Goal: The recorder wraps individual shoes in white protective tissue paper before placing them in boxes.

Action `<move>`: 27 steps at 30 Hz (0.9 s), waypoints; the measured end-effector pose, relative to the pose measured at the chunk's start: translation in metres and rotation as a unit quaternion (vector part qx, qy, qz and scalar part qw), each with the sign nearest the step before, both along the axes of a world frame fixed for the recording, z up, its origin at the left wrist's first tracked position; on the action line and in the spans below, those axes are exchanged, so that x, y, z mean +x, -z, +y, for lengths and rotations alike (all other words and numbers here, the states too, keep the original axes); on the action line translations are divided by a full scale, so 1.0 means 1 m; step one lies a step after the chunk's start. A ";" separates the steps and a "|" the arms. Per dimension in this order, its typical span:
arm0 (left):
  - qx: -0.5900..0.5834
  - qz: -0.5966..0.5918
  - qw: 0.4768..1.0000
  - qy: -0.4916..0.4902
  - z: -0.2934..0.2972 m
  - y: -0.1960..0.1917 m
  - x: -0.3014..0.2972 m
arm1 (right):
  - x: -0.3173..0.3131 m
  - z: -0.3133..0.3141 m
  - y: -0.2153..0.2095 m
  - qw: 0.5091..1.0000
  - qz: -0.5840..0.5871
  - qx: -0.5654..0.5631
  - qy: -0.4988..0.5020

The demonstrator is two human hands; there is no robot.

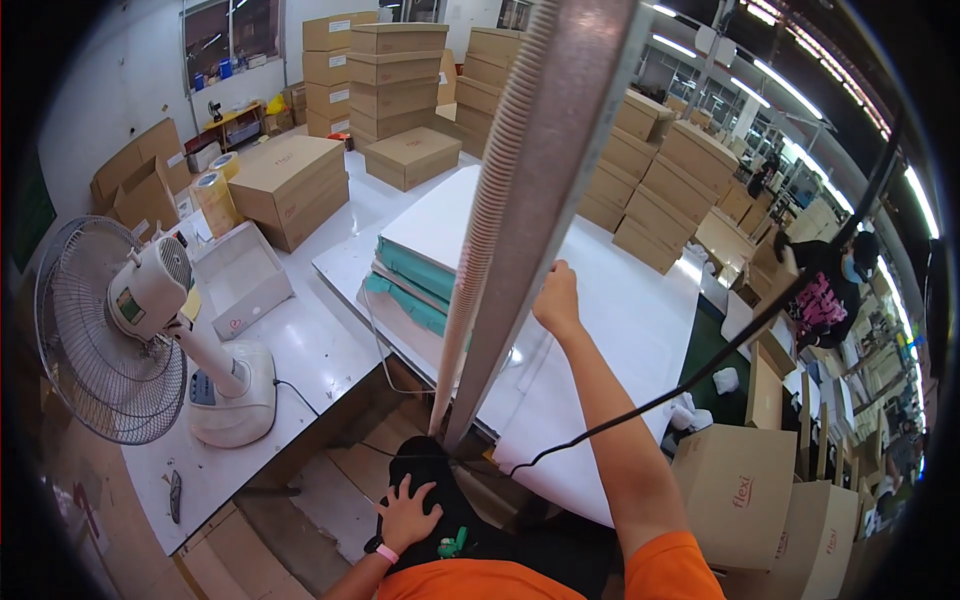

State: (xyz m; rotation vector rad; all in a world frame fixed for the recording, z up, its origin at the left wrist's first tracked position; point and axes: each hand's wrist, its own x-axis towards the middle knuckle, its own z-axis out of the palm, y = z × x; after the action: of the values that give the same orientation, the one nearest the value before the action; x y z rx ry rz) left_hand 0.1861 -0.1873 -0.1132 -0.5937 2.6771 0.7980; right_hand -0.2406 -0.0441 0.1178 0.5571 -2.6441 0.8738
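Note:
My left hand (408, 515) lies on my black-trousered thigh (440, 470), fingers spread, holding nothing. A dark band and a pink band are on that wrist. My right arm reaches forward past the metal post (545, 200). The right hand (557, 298) is closed just right of the post, above the white sheet (630, 320) that covers the table; what its fingers hold, if anything, is hidden. Part of the sheet droops over the near table edge. Left of the post, a white-topped stack (430, 225) rests on teal-green bundles (410, 275).
A ribbed hose (490, 200) runs along the post, and a black cable (690, 385) crosses over my right arm. At left stand a fan (150, 300), a white open box (245, 275) and a utility knife (175, 497). Cardboard boxes (400, 60) are stacked behind. Another person (830, 290) works at right.

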 end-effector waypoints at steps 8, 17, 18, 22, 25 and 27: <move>0.014 0.021 1.000 -0.004 -0.007 0.000 -0.002 | 0.009 -0.012 -0.025 0.986 -0.077 -0.130 0.064; 0.010 0.037 0.999 -0.002 -0.001 -0.004 -0.006 | 0.001 -0.007 0.007 0.990 0.033 -0.077 -0.113; 0.006 0.042 0.999 -0.005 -0.001 -0.004 -0.004 | 0.002 -0.011 0.001 0.993 -0.002 -0.076 -0.094; 0.010 0.051 0.999 -0.007 0.002 -0.006 -0.005 | 0.007 -0.005 0.000 0.992 0.013 -0.111 -0.060; 0.008 0.047 0.999 -0.006 0.004 -0.010 -0.005 | 0.003 0.008 -0.001 0.976 0.025 -0.218 -0.007; -0.001 0.055 0.998 -0.010 0.003 -0.011 -0.002 | 0.008 0.015 -0.004 0.978 -0.012 -0.206 -0.027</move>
State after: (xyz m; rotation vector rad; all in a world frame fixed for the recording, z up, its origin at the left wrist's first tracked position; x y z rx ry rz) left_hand 0.1837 -0.1842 -0.1023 -0.5948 2.7761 0.8565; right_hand -0.2329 -0.0294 0.1221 0.5130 -2.3730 1.4045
